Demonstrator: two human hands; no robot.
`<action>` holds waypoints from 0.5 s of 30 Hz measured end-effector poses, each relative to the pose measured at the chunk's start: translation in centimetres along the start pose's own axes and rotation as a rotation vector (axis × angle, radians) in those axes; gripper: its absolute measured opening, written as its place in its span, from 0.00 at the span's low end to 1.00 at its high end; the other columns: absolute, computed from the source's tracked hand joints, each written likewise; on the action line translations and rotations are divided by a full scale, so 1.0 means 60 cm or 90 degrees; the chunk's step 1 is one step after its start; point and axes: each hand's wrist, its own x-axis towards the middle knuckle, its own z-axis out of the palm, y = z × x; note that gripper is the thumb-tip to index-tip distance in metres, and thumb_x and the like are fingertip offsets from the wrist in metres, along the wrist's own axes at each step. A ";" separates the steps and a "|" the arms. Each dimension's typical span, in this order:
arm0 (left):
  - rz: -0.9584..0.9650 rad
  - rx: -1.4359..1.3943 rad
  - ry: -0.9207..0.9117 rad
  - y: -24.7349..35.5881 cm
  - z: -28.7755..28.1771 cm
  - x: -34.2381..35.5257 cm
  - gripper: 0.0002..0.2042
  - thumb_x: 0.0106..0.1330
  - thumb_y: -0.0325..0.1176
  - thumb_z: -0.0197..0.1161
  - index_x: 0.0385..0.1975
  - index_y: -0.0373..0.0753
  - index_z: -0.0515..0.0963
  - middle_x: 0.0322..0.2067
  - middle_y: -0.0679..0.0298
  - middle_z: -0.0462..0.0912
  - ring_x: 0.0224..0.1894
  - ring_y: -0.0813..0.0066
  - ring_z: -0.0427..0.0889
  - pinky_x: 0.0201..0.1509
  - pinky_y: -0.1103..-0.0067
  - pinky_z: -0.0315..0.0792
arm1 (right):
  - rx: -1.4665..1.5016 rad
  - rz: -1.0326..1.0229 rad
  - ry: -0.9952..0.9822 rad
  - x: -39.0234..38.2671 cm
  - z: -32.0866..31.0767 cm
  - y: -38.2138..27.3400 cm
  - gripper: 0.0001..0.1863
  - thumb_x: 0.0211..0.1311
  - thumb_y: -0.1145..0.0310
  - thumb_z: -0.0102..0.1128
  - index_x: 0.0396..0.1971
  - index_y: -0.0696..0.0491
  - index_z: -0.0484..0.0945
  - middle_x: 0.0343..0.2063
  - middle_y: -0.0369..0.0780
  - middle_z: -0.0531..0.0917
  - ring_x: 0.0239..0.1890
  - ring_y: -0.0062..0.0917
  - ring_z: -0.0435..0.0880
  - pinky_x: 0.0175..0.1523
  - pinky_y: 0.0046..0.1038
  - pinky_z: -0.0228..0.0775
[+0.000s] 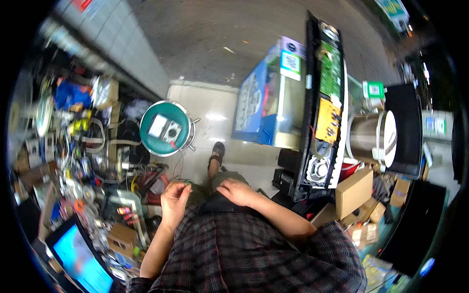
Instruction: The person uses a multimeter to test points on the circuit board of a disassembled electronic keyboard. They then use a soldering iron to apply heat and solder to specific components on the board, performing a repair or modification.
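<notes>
My left hand [175, 201] is raised beside my lap, its thumb and fingertips pinched around a small green piece [187, 182]. Its kind is too small to make out. My right hand [237, 192] lies on my lap with its fingers loosely stretched and nothing visible in them. Ahead and to the left, an analog multimeter [166, 128] rests on a round stool with a green seat [181, 116]. Thin test leads run down from the stool toward my left hand.
At left, cables, tools and parts crowd a bench around a lit screen [80, 256]. On the right, an opened long black device [312, 112] exposes circuit boards beside a blue box [259, 105]. Further right are a metal pot [366, 139] and a cardboard box [352, 192].
</notes>
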 end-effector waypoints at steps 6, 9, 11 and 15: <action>0.017 -0.026 -0.215 0.170 0.090 0.152 0.04 0.74 0.22 0.71 0.43 0.31 0.83 0.35 0.67 0.88 0.36 0.83 0.87 0.45 0.83 0.81 | 0.187 0.004 0.187 -0.060 -0.061 0.015 0.22 0.83 0.51 0.54 0.51 0.57 0.83 0.50 0.51 0.84 0.54 0.52 0.85 0.60 0.47 0.77; -0.061 -0.084 -0.321 0.245 0.129 0.194 0.04 0.74 0.21 0.70 0.43 0.32 0.83 0.37 0.68 0.88 0.38 0.83 0.87 0.45 0.82 0.81 | 0.220 0.010 0.236 -0.085 -0.093 0.000 0.19 0.81 0.54 0.58 0.51 0.56 0.84 0.47 0.49 0.85 0.53 0.49 0.85 0.59 0.44 0.78; -0.038 -0.147 -0.407 0.256 0.149 0.227 0.04 0.76 0.22 0.69 0.45 0.33 0.82 0.40 0.68 0.89 0.42 0.82 0.87 0.47 0.82 0.81 | 0.207 -0.008 0.266 -0.099 -0.119 -0.016 0.18 0.80 0.56 0.60 0.52 0.56 0.84 0.48 0.49 0.85 0.53 0.49 0.85 0.59 0.44 0.78; -0.058 -0.179 -0.523 0.280 0.193 0.295 0.06 0.78 0.23 0.66 0.51 0.33 0.83 0.44 0.66 0.88 0.43 0.80 0.88 0.50 0.80 0.82 | 0.237 -0.015 0.335 -0.138 -0.177 -0.053 0.17 0.80 0.58 0.61 0.53 0.57 0.83 0.49 0.48 0.84 0.53 0.48 0.85 0.59 0.44 0.78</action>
